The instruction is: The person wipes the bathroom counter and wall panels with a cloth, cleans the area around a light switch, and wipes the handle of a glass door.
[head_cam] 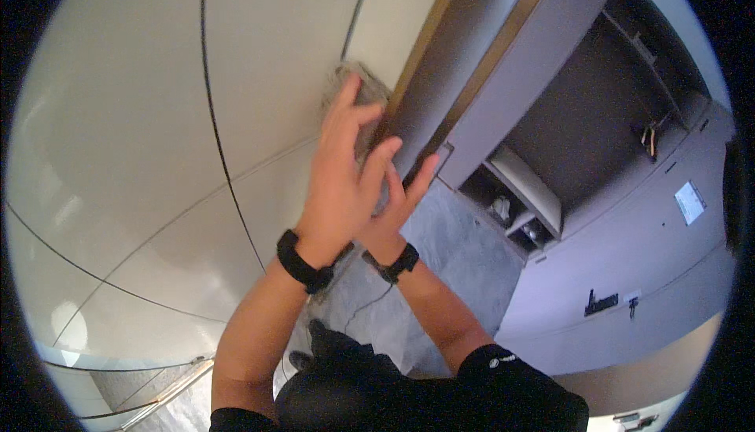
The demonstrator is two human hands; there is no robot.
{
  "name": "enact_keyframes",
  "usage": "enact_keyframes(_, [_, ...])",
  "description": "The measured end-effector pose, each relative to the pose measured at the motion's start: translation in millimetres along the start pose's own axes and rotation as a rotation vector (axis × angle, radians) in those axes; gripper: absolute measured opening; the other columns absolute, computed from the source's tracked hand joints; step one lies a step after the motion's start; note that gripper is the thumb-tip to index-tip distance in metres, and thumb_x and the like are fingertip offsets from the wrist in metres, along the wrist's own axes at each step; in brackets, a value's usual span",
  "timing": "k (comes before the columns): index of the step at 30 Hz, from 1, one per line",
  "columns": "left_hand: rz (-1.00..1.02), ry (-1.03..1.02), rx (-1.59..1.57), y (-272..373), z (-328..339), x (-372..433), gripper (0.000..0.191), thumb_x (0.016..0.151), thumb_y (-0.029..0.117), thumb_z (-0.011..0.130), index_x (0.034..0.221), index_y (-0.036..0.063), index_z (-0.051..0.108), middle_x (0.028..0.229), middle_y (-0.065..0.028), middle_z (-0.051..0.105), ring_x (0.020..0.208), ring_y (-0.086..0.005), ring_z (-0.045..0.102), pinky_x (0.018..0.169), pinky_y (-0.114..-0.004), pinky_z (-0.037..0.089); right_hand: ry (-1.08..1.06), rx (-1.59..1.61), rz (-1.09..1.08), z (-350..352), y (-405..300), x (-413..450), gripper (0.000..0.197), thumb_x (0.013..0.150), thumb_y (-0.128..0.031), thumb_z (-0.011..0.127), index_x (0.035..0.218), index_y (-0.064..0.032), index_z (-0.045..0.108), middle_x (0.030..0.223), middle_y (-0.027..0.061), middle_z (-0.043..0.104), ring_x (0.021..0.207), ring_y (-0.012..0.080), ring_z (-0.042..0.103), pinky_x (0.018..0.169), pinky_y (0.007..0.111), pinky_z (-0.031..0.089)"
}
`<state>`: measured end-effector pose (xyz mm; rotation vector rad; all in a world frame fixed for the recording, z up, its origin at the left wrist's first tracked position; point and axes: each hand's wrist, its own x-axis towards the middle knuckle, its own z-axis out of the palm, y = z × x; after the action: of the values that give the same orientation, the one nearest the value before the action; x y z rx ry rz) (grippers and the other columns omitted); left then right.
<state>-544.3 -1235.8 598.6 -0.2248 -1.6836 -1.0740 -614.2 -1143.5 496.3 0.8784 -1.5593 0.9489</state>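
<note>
My left hand is raised in front of me, fingers apart, with nothing visible in its grasp. Partly behind it is my right hand, its visible fingers also spread and holding nothing that I can see. The two hands overlap in view; whether they touch I cannot tell. Black bands circle my left wrist and right wrist. Beyond the left fingertips, a rough grey-brown patch shows at the edge of the glossy cream wall panels.
A wood-edged door frame rises past the hands. To the right, a built-in cabinet has a bench ledge and cubbies holding shoes. A pale door has a black handle. Grey marbled flooring lies below.
</note>
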Motion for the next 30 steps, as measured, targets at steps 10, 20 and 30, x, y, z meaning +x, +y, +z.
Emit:
enact_keyframes(10, [0.021,-0.025,0.034,-17.7,-1.9,-4.6,0.041,0.089,0.018,0.072,0.122,0.0016,0.054,0.15,-0.0267,0.039,0.139,-0.0372,0.04,0.113,-0.043,0.032,-0.065,-0.004,0.006,-0.5,-2.6,-2.1,0.084,0.071,-0.038,0.087,0.137,-0.0063,0.045,0.157,0.0382,0.008,0.147,0.0508,0.011,0.116,0.057,0.016])
enact_keyframes(20, [0.047,-0.055,0.121,-7.3,1.3,-10.0,0.046,0.093,0.015,0.065,0.133,-0.0019,0.052,0.146,-0.0326,0.04,0.136,-0.0461,0.041,0.111,-0.046,0.036,-0.064,-0.005,0.098,-4.5,-7.7,1.8,0.071,0.073,-0.034,0.086,0.13,-0.0053,0.055,0.155,0.0379,0.013,0.146,0.0514,0.013,0.117,0.058,0.018])
enact_keyframes(30, [0.073,-0.071,0.099,-7.4,3.3,-8.2,0.048,0.093,0.011,0.063,0.138,0.0034,0.05,0.149,-0.0331,0.032,0.135,-0.0498,0.037,0.11,-0.048,0.037,-0.017,0.016,0.028,-1.6,-1.3,1.5,0.07,0.073,-0.035,0.085,0.13,-0.0061,0.056,0.156,0.0374,0.012,0.146,0.052,0.012,0.117,0.058,0.015])
